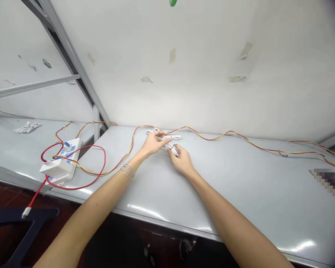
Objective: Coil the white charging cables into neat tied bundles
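White cable bundle: held in both hands above the table [254, 193], well to the right of the power strip; the bundle [175, 151] slants, its lower end toward the person.
Right hand: the fingers of this hand [181, 160] wrap around the bundle's lower end, a snug hold.
Left hand: thumb and fingertips of this hand [152, 144] stand a narrow gap apart at the bundle's upper end; I cannot tell how firmly they pinch it.
Done so far: the held cable looks folded into a compact bundle, with a dark tie [174, 146] around it.
Left to do: hard to judge from here; I cannot see whether the tie is fastened.
Other white cable: more coiled cable [175, 137] lies just behind the hands, also right of the power strip; one piece or two, I cannot tell.
Red-and-yellow wire: this wire [231, 132] runs from the power strip rightward along the wall [198, 100].
Power strip: the strip [72, 165] has blue sockets and a white adapter [56, 168] on it.
Loose white cable: another coil [28, 127] lies beyond the power strip, to its left.
Writing: I can read no brand or label, on the power strip or anywhere else.
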`<action>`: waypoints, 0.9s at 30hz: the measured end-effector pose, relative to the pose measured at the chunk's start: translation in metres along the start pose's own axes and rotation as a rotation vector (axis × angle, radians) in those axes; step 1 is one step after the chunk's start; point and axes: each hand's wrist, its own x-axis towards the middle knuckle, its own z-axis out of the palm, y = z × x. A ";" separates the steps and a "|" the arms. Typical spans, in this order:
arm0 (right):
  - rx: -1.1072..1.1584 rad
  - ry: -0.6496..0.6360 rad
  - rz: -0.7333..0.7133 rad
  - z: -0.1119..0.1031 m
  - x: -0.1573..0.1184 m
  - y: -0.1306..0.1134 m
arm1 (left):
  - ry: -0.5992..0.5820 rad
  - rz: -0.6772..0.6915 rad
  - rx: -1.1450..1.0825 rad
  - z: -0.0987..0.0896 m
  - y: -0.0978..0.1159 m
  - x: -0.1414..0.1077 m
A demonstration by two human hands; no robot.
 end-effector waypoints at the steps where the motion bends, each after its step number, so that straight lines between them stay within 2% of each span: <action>1: 0.003 -0.004 0.004 0.000 0.000 0.001 | -0.036 -0.071 -0.091 0.002 -0.005 0.002; 3: 0.009 -0.016 0.013 0.001 0.001 0.002 | -0.121 -0.163 -0.241 0.005 -0.013 0.002; 5: -0.004 -0.023 0.017 0.001 0.002 0.003 | -0.176 -0.198 -0.360 0.008 -0.020 -0.002; 9: -0.048 -0.042 0.016 0.002 0.003 0.003 | -0.136 -0.256 -0.486 0.012 -0.031 -0.010; 13: -0.046 -0.090 -0.089 0.002 0.004 0.004 | -0.068 -0.261 -0.512 0.009 -0.035 -0.012; 16: -0.057 -0.078 -0.141 0.002 0.005 0.005 | -0.055 -0.271 -0.508 0.006 -0.035 -0.011; 22: 0.155 0.011 -0.014 0.002 0.005 0.006 | -0.043 -0.274 -0.498 0.006 -0.039 -0.010; 27: 0.235 0.005 -0.051 0.004 0.007 0.010 | -0.076 -0.281 -0.500 0.007 -0.038 -0.010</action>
